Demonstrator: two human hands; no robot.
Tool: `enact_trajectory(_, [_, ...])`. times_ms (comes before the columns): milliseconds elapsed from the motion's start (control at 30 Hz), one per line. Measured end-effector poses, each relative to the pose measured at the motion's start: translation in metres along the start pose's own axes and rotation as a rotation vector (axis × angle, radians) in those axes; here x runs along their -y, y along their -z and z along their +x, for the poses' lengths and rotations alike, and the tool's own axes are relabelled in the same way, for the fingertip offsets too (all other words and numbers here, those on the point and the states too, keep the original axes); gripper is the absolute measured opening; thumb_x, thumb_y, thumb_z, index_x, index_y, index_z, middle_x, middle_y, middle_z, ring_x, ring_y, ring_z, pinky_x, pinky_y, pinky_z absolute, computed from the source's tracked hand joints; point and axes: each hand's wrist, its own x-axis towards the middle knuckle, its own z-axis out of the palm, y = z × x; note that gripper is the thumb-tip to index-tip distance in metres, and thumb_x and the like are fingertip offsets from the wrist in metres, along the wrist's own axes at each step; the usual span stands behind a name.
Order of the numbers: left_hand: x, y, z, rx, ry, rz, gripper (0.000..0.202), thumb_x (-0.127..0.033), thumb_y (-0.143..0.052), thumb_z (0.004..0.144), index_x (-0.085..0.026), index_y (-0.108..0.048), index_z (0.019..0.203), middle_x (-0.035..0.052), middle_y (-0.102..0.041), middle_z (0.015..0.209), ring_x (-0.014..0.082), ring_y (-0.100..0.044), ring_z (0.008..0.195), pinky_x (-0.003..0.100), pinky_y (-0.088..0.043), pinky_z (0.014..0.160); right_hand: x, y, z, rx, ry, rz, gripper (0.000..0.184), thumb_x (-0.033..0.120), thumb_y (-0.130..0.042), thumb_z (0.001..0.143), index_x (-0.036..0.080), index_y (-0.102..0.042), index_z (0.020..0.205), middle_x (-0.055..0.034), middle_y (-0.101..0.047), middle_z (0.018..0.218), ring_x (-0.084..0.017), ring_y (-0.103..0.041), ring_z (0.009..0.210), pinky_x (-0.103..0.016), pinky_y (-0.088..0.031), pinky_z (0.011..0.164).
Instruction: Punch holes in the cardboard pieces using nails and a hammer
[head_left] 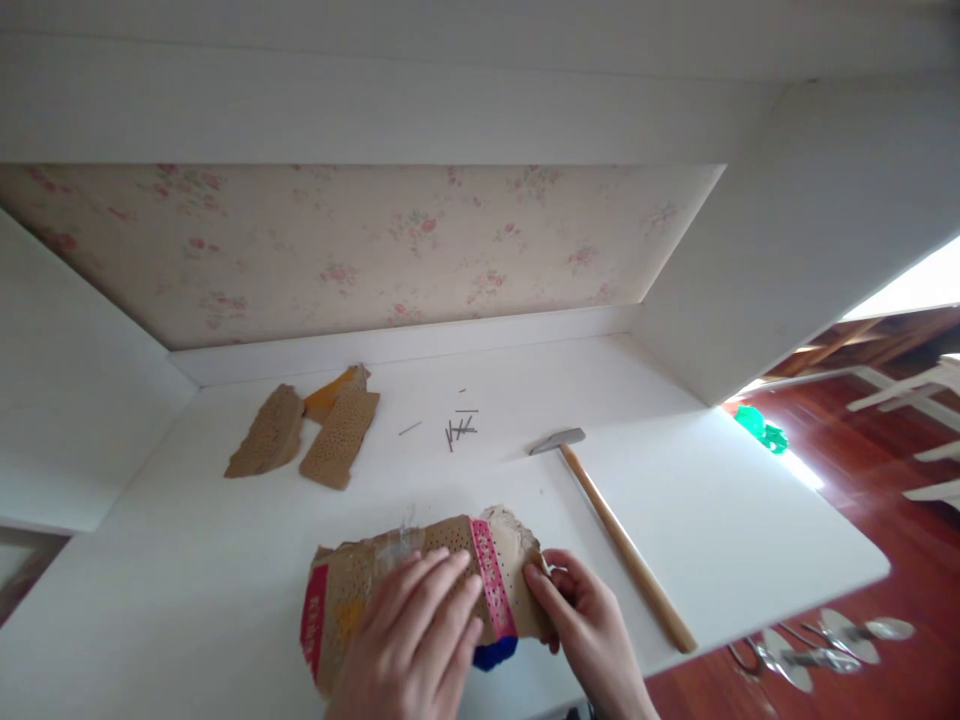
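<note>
A torn brown cardboard piece (448, 537), dotted with small holes, lies at the front of the white tabletop. It bears a pink strip (491, 580), a red printed patch at its left end and a blue part at its lower edge. My left hand (420, 635) rests flat across its middle, fingers stretched out, covering part of it. Its right edge is pinched between the thumb and fingers of my right hand (581, 615). To the right of that hand lies a hammer (622, 535) with a wooden handle and grey metal head. Several loose nails (463, 428) are scattered behind the cardboard.
Several more perforated cardboard scraps (341, 435) lie at the back left. White panels and a flowered back wall (412, 240) enclose the table. Its right edge (889, 570) drops to a reddish floor with a green object (761, 430) and white furniture legs.
</note>
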Motion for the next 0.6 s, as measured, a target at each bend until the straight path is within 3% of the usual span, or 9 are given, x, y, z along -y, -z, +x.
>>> enact_trajectory(67, [-0.014, -0.014, 0.012, 0.031, -0.095, 0.047, 0.034, -0.037, -0.055, 0.092, -0.019, -0.065, 0.119, 0.0032, -0.067, 0.124, 0.0197, -0.057, 0.116, 0.031, -0.036, 0.108, -0.002, -0.002, -0.001, -0.001, 0.021, 0.003, 0.042, 0.057, -0.068, 0.078, 0.018, -0.058, 0.089, 0.0061, -0.054, 0.051, -0.010, -0.047, 0.042, -0.020, -0.036, 0.037])
enact_trajectory(167, [-0.022, -0.036, 0.014, 0.056, -0.133, 0.111, 0.045, -0.054, -0.049, 0.092, -0.023, -0.065, 0.121, 0.0001, -0.066, 0.128, 0.0198, -0.056, 0.117, 0.034, -0.023, 0.115, -0.007, -0.004, 0.001, -0.006, 0.030, 0.011, 0.044, 0.059, -0.067, 0.078, 0.018, -0.056, 0.092, 0.0049, -0.057, 0.054, -0.011, -0.048, 0.042, -0.020, -0.037, 0.038])
enact_trajectory(300, [-0.019, -0.050, 0.004, 0.063, -0.128, 0.142, 0.043, -0.051, -0.051, 0.092, -0.026, -0.063, 0.124, -0.0012, -0.063, 0.132, 0.0203, -0.054, 0.119, 0.037, -0.014, 0.118, -0.009, -0.004, 0.005, 0.005, 0.009, 0.063, 0.046, 0.060, -0.069, 0.076, 0.018, -0.055, 0.091, 0.0052, -0.058, 0.052, -0.009, -0.048, 0.038, -0.018, -0.035, 0.035])
enact_trajectory(600, [-0.020, -0.047, 0.005, 0.093, -0.090, 0.092, 0.043, -0.049, -0.051, 0.092, -0.026, -0.063, 0.126, -0.0006, -0.063, 0.132, 0.0210, -0.054, 0.118, 0.036, -0.011, 0.119, -0.012, -0.004, 0.011, 0.131, -0.060, 0.175, 0.041, 0.056, -0.070, 0.078, 0.017, -0.060, 0.084, 0.0054, -0.057, 0.054, -0.007, -0.044, 0.035, -0.017, -0.033, 0.032])
